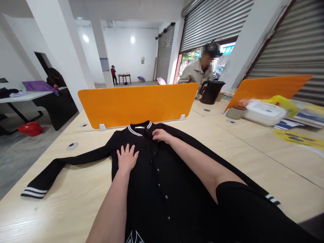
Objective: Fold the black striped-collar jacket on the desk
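A black baseball jacket [144, 168] lies spread front up on the wooden table, with white stripes on its collar and cuffs. Snap buttons run down its front, and one sleeve stretches out to each side. My left hand [127, 158] rests flat on the chest of the jacket, fingers spread. Just below the collar, my right hand [162, 135] has its thumb and fingers pinched together at the jacket's front edge. The right forearm crosses over part of the jacket and hides it.
An orange divider [139, 105] stands behind the jacket on the table [83, 141]. To the right are a dark jug [212, 92], a cup [236, 112], a white plastic box [265, 112] and papers. Across the divider is a co-worker [197, 72]. A red basin [30, 128] is on the floor.
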Demonstrator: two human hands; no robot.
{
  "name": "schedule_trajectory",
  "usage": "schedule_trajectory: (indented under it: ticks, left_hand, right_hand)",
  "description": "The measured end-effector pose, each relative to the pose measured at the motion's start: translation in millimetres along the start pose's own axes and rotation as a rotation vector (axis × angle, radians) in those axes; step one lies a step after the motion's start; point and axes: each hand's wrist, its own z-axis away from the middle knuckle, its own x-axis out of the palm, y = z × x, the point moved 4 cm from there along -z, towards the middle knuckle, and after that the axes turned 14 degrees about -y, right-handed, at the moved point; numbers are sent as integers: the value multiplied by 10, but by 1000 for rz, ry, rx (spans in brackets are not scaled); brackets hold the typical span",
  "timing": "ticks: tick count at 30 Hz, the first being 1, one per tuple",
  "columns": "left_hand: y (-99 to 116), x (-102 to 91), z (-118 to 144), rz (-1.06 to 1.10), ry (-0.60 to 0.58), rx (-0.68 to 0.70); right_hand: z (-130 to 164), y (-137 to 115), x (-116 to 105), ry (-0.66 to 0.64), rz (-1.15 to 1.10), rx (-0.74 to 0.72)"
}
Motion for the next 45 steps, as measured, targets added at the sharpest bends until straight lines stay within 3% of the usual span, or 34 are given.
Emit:
schedule_trajectory:
  ticks: [4, 8, 12, 15, 22, 26, 29, 33, 37, 40, 43, 45]
  left_hand:
    - [8, -8, 11, -24, 22, 11]
    - [13, -17, 25, -31, 16, 6]
    - [14, -30, 30, -25, 15, 12]
    - [8, -31, 26, -9, 4, 8]
    - [9, -33, 26, -3, 1, 14]
    - [4, -16, 14, 2, -3, 14]
    - [3, -5, 7, -4, 1, 12]
    - [3, -16, 18, -10, 20, 12]
    - [-3, -19, 24, 1, 9, 13]
    - [-1, -14, 16, 3, 15, 17]
    - [4, -13, 8, -2, 19, 18]
    - [3, -22, 6, -9, 21, 15]
  right_hand:
    - [21, 99, 144, 34, 30, 49]
    - [43, -51, 158, 185, 163, -57]
    - [-28, -140, 306, 0, 348, -63]
    - [-58, -55, 287, -31, 278, -27]
    - [71, 145, 130, 12, -11, -149]
    - [60, 182, 79, 87, 5, -132]
    - [20, 190, 64, 110, 172, -173]
    - [-48, 289, 173, -65, 664, -144]
    - [-106, 411, -3, 59, 789, 107]
    - [-139, 348, -171, 139, 778, 180]
    - [-198, 141, -173, 154, 793, 48]
    - [-271, 3, -49, 32, 800, -91]
